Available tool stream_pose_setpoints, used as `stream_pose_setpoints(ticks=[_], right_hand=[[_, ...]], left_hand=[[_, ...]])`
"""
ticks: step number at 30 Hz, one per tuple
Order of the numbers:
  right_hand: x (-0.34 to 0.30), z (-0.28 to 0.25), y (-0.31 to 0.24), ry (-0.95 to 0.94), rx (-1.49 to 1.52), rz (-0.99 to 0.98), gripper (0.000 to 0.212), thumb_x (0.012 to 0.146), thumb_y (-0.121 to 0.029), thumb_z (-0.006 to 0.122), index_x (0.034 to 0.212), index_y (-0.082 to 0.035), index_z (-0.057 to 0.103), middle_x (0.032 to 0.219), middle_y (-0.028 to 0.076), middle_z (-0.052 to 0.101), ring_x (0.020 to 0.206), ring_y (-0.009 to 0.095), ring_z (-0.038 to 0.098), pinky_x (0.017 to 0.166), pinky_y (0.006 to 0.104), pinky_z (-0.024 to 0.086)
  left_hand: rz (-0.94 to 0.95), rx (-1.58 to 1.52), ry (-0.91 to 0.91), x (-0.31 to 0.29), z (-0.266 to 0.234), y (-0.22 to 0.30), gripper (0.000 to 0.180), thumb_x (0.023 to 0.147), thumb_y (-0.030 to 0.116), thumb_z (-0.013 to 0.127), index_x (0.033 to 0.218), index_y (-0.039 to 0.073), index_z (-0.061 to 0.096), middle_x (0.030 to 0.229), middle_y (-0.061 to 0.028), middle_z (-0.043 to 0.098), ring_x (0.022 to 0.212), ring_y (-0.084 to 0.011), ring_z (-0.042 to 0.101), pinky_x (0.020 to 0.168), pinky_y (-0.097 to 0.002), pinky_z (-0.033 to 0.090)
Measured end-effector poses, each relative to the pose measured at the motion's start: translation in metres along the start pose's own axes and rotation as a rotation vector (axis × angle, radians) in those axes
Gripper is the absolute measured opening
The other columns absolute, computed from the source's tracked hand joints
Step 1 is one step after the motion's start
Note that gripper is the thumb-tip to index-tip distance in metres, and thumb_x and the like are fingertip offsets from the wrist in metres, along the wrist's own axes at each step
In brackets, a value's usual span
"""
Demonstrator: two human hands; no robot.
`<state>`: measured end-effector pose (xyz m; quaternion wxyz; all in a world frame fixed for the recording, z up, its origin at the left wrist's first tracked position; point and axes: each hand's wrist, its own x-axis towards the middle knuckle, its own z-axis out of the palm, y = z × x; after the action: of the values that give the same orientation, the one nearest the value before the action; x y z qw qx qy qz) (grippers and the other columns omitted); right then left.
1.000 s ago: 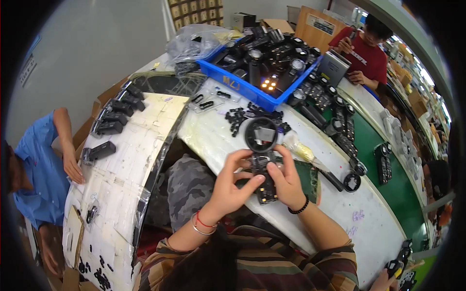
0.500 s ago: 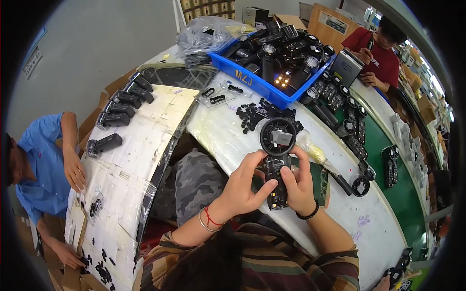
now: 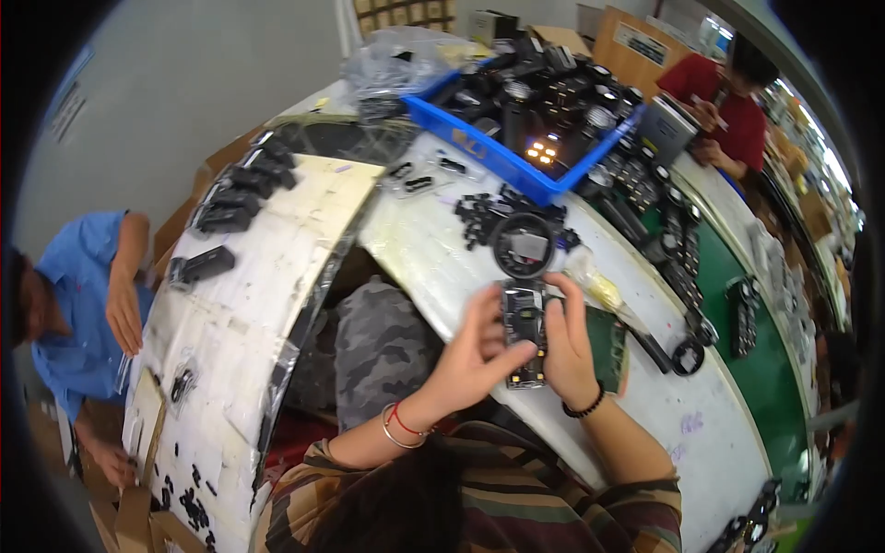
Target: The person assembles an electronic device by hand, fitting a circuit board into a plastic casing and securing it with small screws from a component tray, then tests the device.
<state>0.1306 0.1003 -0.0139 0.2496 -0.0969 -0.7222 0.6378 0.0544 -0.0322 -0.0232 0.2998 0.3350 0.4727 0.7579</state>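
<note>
I grip the black device [image 3: 524, 318] between my half-curled left hand [image 3: 472, 361] and right hand [image 3: 570, 358], seemingly mid-handling, and the next move likely calls for a steady hold.

Even, bright light; strip lights [image 3: 834, 166] glare far right. Lamps [image 3: 541, 150] glow in the blue bin [image 3: 479, 155]. Motion blur softens the left hand [image 3: 477, 361] and right hand [image 3: 573, 359]; the table [image 3: 664, 424] curves toward black edges.

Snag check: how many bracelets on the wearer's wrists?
3: red cord and silver bangle on left wrist, black beaded band on right wrist. Sleeves could hide others.
</note>
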Motion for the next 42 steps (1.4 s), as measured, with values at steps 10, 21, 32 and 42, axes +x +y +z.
stream_pose_setpoints(ticks=[10,21,32,42], right_hand=[[0.002,-0.018,-0.019,-0.144,-0.406,-0.315,0.025,0.091,-0.006,0.053,0.115,0.000,0.058,0.111,0.015,0.056,0.092,0.023,0.055,0.082,0.0305,0.045],[0.003,-0.014,-0.010,-0.243,-0.373,-0.339,0.019,0.094,-0.010,0.055,0.108,0.001,0.061,0.112,0.016,0.057,0.097,0.025,0.057,0.079,0.0309,0.048],[0.003,-0.013,-0.010,-0.249,-0.397,-0.353,0.013,0.090,-0.008,0.058,0.099,-0.001,0.064,0.105,0.014,0.060,0.097,0.030,0.057,0.086,0.0357,0.046],[0.009,-0.010,-0.001,-0.291,-0.402,-0.296,0.010,0.089,-0.007,0.059,0.095,-0.001,0.065,0.101,0.012,0.061,0.093,0.029,0.058,0.083,0.0352,0.046]], left_hand=[[-0.071,-0.133,0.748,-0.018,-0.093,0.057,0.037,0.099,0.035,0.050,0.114,0.004,0.061,0.090,0.0003,0.066,0.079,-0.0084,0.062,0.057,-0.0212,0.042],[0.021,0.527,1.737,-0.086,-0.368,0.092,0.059,0.072,0.016,0.070,0.121,-0.004,0.045,0.113,-0.0188,0.058,0.099,-0.0308,0.060,0.087,-0.0394,0.050],[-0.363,0.872,1.857,0.026,-0.422,0.113,0.098,0.080,0.040,0.061,0.146,-0.010,0.009,0.151,-0.0238,0.024,0.135,-0.0424,0.032,0.112,-0.0461,0.029],[-0.430,0.989,1.629,0.072,-0.405,0.106,0.102,0.082,0.047,0.061,0.146,-0.013,0.007,0.152,-0.0256,0.023,0.136,-0.0439,0.030,0.113,-0.0439,0.028]])
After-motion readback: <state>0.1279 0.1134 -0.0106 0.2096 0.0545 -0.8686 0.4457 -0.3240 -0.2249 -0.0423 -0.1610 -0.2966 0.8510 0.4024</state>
